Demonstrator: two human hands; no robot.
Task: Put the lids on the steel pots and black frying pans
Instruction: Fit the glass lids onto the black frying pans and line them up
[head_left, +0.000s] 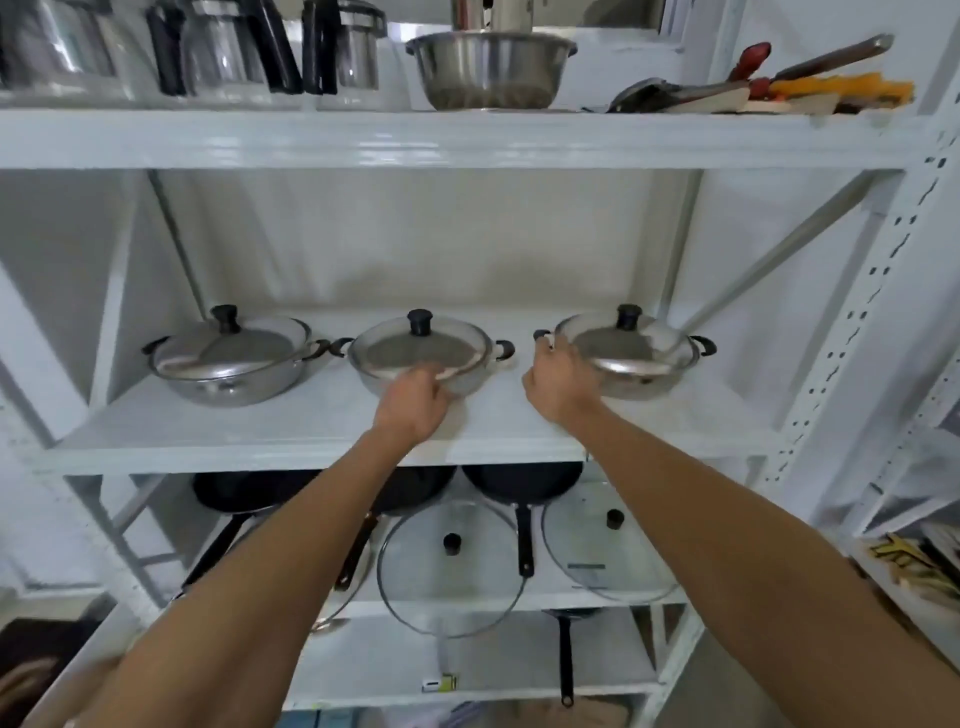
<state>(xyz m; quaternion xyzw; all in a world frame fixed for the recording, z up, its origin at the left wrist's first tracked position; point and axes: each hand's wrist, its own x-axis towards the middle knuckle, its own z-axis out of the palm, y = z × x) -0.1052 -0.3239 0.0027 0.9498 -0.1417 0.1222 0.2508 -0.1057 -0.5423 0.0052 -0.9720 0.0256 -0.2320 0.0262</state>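
Three steel pots stand on the middle shelf (311, 431), each with a glass lid and black knob: left pot (228, 374), middle pot (467, 382), right pot (644, 382). My left hand (415, 405) grips the front rim of the middle pot. My right hand (558, 384) holds the left side of the right pot, by its black handle. On the shelf below lie black frying pans (522, 480) with two loose glass lids, one in the middle (452, 566) and one at the right (608, 545), flat in front of them.
The top shelf carries a steel bowl (491, 70), kettles with black handles (223, 52) and utensils (753, 88). White slotted uprights (862, 332) frame the rack at the right. Another pan (566, 654) lies on the lowest shelf.
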